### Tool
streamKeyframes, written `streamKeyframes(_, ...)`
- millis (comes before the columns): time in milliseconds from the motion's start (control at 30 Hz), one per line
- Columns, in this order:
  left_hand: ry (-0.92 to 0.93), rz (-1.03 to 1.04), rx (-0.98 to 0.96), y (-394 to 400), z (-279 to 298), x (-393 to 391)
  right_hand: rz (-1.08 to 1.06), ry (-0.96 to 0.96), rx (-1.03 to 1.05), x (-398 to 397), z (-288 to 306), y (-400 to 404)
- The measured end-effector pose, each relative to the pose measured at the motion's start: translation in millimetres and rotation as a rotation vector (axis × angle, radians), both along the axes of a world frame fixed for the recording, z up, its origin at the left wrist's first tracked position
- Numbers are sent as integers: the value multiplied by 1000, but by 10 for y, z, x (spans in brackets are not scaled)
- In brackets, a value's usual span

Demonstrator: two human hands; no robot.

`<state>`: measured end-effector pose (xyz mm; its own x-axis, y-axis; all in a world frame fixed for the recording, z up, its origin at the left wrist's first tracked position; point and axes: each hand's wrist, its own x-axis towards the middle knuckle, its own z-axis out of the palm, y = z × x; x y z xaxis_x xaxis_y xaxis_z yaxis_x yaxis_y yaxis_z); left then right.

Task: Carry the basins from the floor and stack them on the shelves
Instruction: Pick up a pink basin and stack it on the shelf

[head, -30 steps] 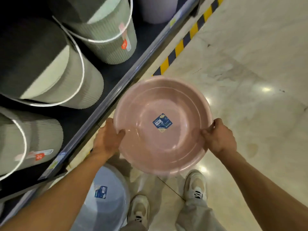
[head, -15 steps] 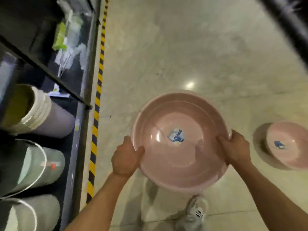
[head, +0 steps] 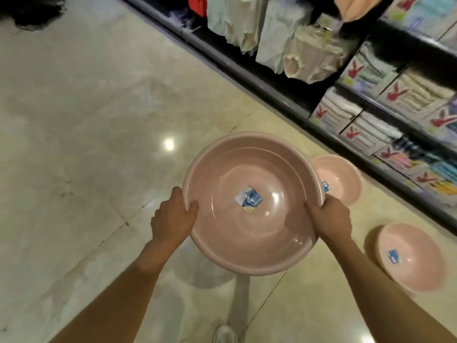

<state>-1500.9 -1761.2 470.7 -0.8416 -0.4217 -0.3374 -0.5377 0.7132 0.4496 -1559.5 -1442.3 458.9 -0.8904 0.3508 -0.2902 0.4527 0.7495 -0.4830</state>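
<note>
Swung toward 2 floor basins [head: 410,256] — both hands' fingers [head: 190,206] grip stickered pink basin [head: 252,233].

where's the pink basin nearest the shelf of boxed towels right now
In the head view, the small pink plastic basin sits on the floor at right of centre, partly hidden behind the large pink plastic basin, just before the shelf of boxed towels.

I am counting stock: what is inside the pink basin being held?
Only a blue label lies inside the held basin; it hides part of another basin behind.
</note>
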Motion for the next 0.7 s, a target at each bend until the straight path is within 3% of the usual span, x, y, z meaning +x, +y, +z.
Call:
streamKeyframes(233,-63,-249,-17,531,-599,-1358,-159,-59,52,-623,-572,620)
streamKeyframes(467,-60,-431,-144,653,-1894,-2617,-287,-185,104,-1449,-1737,713)
streamKeyframes(700,-140,-516,-242,771,-3064,-3143,-318,-303,115,-1774,-2948,842)
